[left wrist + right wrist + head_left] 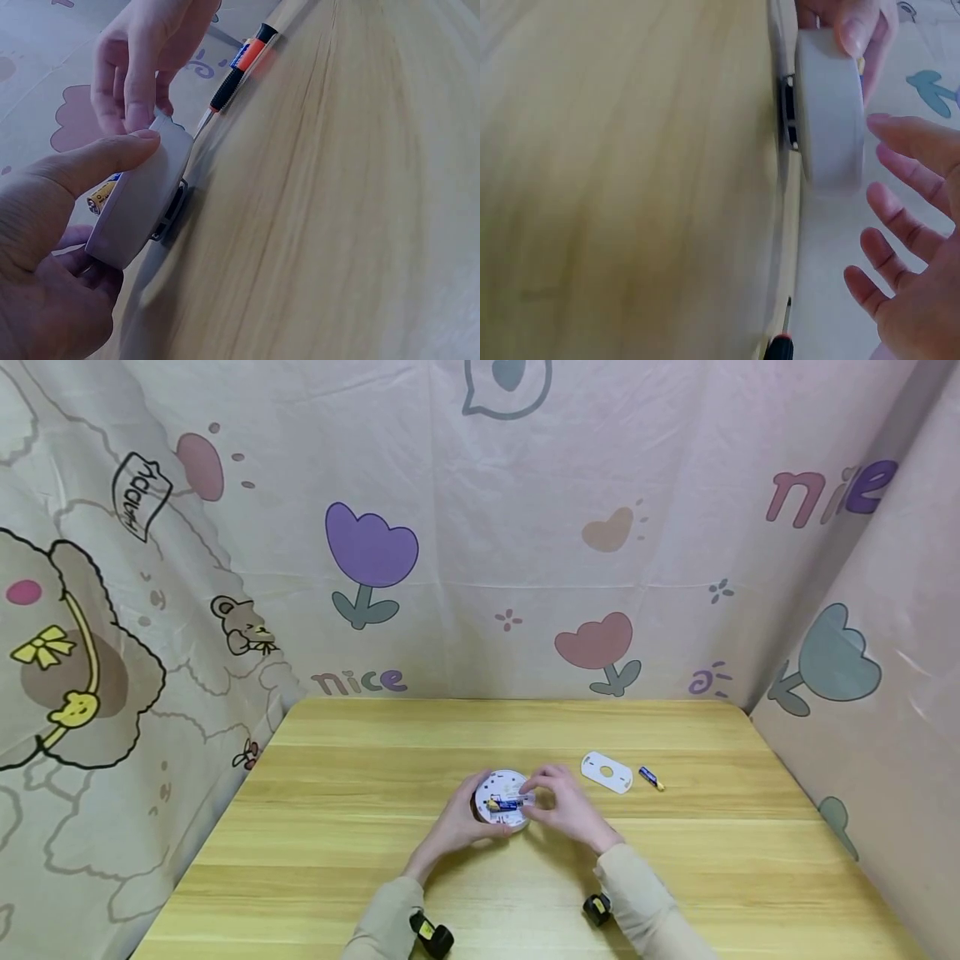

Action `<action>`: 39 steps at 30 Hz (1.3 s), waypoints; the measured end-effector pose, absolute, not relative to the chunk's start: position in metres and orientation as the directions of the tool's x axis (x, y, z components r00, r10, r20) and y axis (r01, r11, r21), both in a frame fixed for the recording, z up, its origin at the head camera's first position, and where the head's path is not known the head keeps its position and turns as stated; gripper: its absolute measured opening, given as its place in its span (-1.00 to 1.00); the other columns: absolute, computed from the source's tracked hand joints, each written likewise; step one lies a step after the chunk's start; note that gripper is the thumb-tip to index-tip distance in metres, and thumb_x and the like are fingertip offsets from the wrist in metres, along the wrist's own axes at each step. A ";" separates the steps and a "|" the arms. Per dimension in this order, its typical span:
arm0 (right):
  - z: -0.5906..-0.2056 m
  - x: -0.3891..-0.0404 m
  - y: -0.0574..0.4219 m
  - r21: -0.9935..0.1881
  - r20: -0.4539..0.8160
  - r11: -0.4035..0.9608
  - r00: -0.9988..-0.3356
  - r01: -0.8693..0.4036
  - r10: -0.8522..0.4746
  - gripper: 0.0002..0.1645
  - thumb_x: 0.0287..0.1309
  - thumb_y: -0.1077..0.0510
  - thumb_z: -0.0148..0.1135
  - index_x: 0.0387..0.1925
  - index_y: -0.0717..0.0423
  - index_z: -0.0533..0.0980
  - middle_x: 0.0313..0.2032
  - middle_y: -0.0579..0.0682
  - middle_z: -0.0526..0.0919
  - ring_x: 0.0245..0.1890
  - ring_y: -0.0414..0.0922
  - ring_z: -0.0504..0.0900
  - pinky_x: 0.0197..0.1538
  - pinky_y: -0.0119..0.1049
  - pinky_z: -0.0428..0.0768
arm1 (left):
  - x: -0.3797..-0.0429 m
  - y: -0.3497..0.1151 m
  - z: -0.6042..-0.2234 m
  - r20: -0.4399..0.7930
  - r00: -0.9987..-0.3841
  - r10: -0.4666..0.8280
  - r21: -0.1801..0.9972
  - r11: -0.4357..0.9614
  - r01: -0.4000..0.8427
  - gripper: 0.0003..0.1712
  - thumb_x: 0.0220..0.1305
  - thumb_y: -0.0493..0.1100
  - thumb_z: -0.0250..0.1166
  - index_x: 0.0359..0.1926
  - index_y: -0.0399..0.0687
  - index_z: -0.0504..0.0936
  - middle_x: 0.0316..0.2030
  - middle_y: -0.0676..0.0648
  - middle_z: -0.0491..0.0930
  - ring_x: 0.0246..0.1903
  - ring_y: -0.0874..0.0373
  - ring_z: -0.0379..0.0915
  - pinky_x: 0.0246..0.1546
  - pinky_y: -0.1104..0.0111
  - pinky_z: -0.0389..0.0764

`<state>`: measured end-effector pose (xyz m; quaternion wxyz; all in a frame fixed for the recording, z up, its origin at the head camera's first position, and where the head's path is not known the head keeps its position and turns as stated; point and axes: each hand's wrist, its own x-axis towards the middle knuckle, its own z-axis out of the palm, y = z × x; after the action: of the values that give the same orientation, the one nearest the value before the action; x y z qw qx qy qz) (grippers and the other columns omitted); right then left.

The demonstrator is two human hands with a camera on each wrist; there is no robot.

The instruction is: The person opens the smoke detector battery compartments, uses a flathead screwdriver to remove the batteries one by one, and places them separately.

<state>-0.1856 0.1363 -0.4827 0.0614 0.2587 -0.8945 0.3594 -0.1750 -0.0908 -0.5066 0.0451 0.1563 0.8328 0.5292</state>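
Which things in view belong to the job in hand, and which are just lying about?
Belonging to the job, by the look of it:
device, gripped by the left hand, with the right hand at its edge
battery, on the device's face

Lying about, no hand on them (though they may be meant for the job):
plate
loose battery, beside the plate
screwdriver

Far cloth [480, 643]: "nice" [359, 682] in coloured letters, low on the left, above the table's far edge. Far right, high up, a larger word [832, 493]: "n", "i", "e" legible, the fold muddling the middle. Left cloth [187, 635]: tilted word on a banner [141, 496], perhaps "Happy"; unsure. Print on battery [504, 805] and round white device [504, 781]: too small to read.
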 end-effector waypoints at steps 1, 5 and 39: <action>-0.483 -0.186 0.134 -0.599 0.302 0.609 -0.851 -0.520 -0.429 -0.72 -0.01 0.14 0.53 -0.20 -0.04 0.68 -0.09 -0.06 0.65 0.10 0.00 0.47 0.22 0.13 0.51 | -0.175 -0.091 -0.507 0.090 -0.946 0.310 0.895 0.391 0.214 0.24 -0.14 -0.07 0.64 0.51 -0.25 0.17 0.43 -0.34 0.29 0.38 -0.30 0.27 0.43 -0.28 0.24; -0.485 -0.189 0.129 -0.565 0.320 0.607 -0.826 -0.560 -0.465 -0.72 -0.02 0.13 0.53 -0.20 -0.06 0.69 -0.10 -0.09 0.65 0.06 -0.06 0.46 0.18 0.02 0.50 | -0.176 -0.091 -0.506 0.095 -0.944 0.317 0.894 0.390 0.221 0.24 -0.14 -0.08 0.64 0.50 -0.27 0.16 0.43 -0.35 0.28 0.36 -0.31 0.28 0.42 -0.29 0.26; -0.479 -0.202 0.112 -0.540 0.220 0.648 -0.834 -0.537 -0.507 -0.77 -0.11 0.10 0.60 -0.36 -0.12 0.69 -0.20 -0.13 0.63 0.01 -0.06 0.51 0.35 0.31 0.34 | -0.176 -0.090 -0.505 0.099 -0.945 0.312 0.884 0.409 0.227 0.22 -0.15 -0.05 0.65 0.49 -0.26 0.20 0.38 -0.33 0.34 0.31 -0.24 0.34 0.40 -0.20 0.35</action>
<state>-0.2015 0.1120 -0.4789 0.0242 0.2875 -0.9075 0.3053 -0.1760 -0.0903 -0.5045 0.0408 0.1607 0.8383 0.5194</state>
